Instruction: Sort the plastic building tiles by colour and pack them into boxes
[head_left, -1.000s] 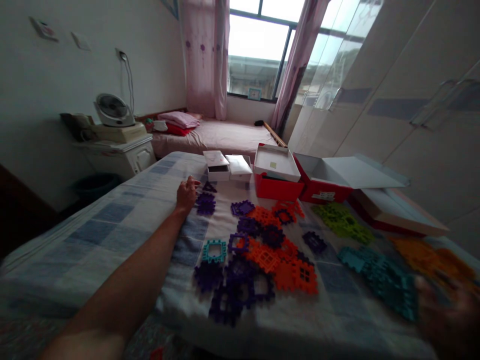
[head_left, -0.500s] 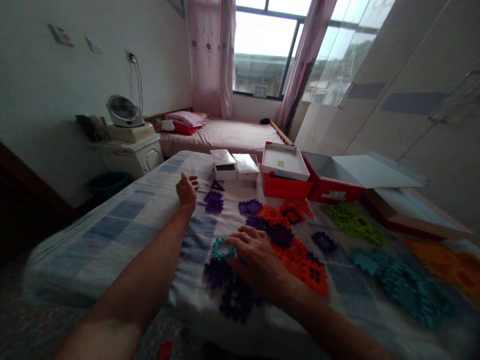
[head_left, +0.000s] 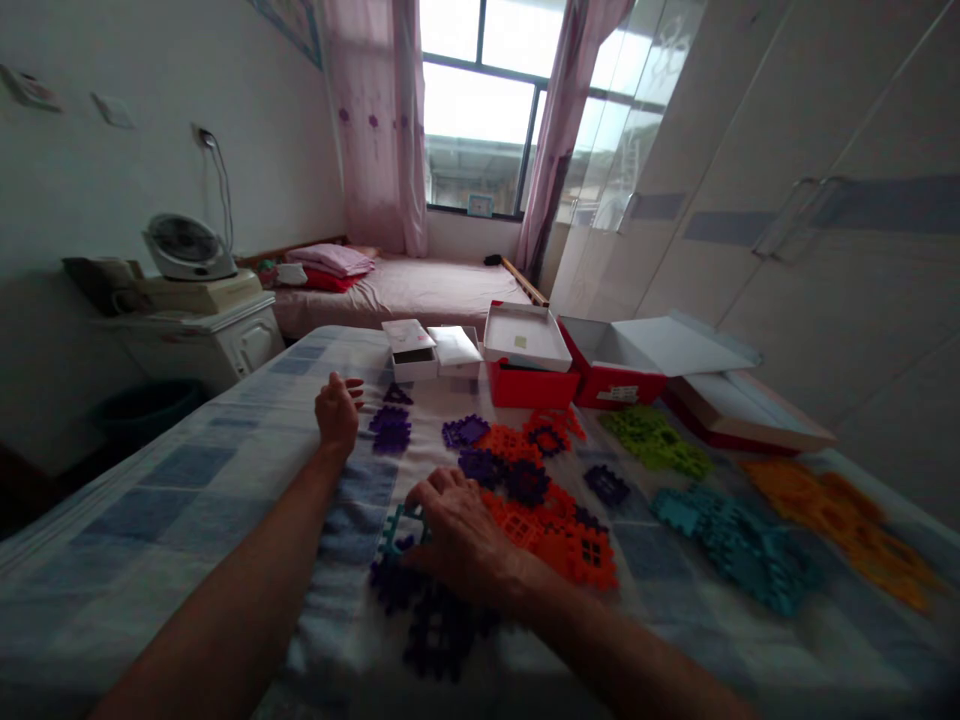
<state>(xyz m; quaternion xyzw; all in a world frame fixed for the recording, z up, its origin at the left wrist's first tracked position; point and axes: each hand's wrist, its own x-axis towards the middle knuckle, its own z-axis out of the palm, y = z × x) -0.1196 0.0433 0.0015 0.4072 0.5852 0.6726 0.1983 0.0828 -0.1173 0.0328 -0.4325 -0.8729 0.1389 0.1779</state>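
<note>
My right hand (head_left: 457, 530) grips the right edge of a teal square interlocking tile (head_left: 389, 538) between thumb and fingers. Through the tile's open middle a bit of purple shows. Dark purple tiles (head_left: 439, 635) lie under and in front of this hand, partly hidden by it. Beyond it spreads a pile of orange tiles (head_left: 551, 550) with several purple ones (head_left: 527, 482) on and among them. Over the bed sheet at the left, my left hand (head_left: 337, 415) is loosely curled, fingers apart, with nothing visible in it. Close to its right lie purple tiles (head_left: 391, 430) and a small purple triangle (head_left: 397, 394).
Small white boxes (head_left: 411, 366) and red boxes (head_left: 532, 387) stand along the far side of the bed. To the right lie green tiles (head_left: 652, 440), a teal heap (head_left: 739, 545) and yellow-orange tiles (head_left: 832, 520). A single purple tile (head_left: 607, 486) lies between the piles.
The view has swung right, so everything sits further left. My right hand has closed on the teal tile, which now looks tilted. The left hand keeps much the same pose.
</note>
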